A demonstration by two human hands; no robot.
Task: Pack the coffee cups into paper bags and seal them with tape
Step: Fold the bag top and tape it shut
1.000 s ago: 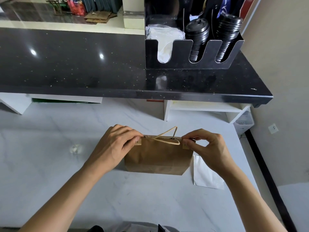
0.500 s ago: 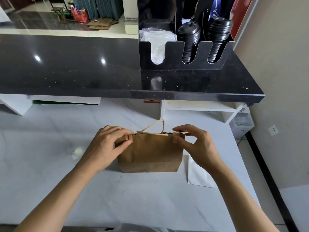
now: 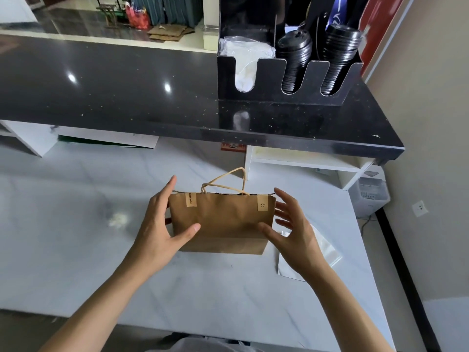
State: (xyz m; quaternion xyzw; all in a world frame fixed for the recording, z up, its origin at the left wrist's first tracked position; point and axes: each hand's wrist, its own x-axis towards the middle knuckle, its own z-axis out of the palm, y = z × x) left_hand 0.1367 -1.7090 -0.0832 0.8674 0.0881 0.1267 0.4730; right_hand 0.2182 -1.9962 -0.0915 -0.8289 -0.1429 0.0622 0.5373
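Where tape seals the bag, it reads "Good luck!"

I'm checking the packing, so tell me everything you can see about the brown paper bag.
The brown paper bag stands upright on the white marble-look counter. It looks like kraft paper, slightly creased, with twisted paper handles sticking up. Two tan tape strips fold over its closed top edge, one near each end. The left hand touches its left side, thumb on the front; the right hand flanks its right side, thumb at the front.
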